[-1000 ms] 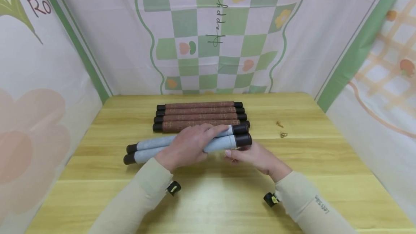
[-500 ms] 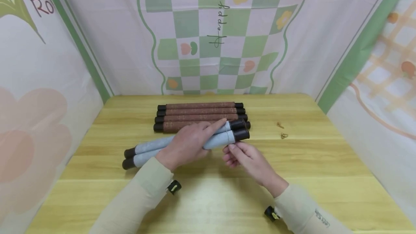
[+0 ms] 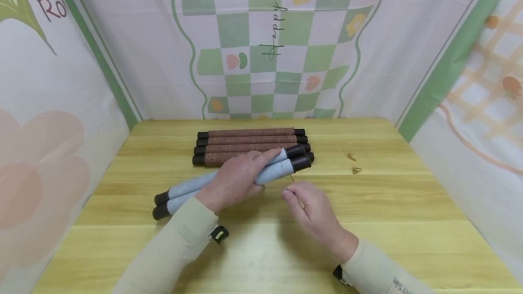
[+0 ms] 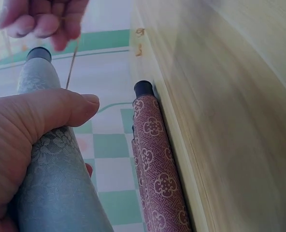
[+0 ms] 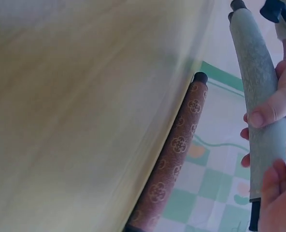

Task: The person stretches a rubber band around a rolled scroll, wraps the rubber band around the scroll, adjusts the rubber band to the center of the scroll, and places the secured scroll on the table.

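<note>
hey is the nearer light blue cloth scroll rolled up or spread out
Rolled up: the nearer light blue cloth scroll with dark end caps shows as a closed cylinder, and no unrolled sheet hangs from it.

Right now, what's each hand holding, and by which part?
The left hand grips two blue rolls mid-length; the right hand pinches a thin cord, part unclear.

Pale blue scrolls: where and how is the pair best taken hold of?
Probably around the middle of the pale blue scrolls, from above: they are long, round and side by side, so the left hand can span both, clear of the cord near their right ends.
</note>
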The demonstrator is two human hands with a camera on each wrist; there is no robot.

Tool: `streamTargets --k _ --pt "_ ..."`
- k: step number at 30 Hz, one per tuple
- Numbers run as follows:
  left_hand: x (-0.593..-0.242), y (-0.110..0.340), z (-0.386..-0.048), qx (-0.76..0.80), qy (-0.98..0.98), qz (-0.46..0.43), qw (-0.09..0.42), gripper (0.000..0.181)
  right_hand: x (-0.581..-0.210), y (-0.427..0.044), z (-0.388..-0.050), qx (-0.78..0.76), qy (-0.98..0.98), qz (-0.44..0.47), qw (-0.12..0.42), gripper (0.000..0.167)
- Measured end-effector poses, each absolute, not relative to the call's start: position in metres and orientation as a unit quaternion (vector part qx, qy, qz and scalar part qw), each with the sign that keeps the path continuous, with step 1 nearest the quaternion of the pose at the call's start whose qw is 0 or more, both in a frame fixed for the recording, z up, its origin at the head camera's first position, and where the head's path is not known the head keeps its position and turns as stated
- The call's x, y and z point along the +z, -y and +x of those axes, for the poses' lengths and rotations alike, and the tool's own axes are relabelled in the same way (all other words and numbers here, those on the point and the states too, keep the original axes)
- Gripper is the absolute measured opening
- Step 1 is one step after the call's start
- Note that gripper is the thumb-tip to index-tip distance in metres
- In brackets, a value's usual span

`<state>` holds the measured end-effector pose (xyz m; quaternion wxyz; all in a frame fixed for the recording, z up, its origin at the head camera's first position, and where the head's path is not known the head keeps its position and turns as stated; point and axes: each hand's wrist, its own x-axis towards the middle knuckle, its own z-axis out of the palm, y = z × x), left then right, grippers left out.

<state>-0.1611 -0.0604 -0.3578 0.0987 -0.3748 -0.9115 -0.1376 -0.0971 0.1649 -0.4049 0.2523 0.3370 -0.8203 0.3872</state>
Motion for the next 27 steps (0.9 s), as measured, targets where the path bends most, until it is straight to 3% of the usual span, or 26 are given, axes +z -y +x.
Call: streamTargets --k 4,8,27 --pt "-0.355 0.060 -0.161 -0.144 0.915 -0.369 0.079 0.099 -0.403 -0.161 -0.101 0.340 0.779 0.401 0.342 0.029" --pt "-0.352 0.060 -0.162 -0.162 0.915 -0.365 0.061 0.098 -0.402 -0.159 -0.105 0.332 0.740 0.439 0.386 0.034" --pt "-0.346 0.066 -0.169 -0.188 0.926 -0.322 0.060 0.102 -0.411 -0.167 -0.102 0.366 0.706 0.443 0.414 0.036"
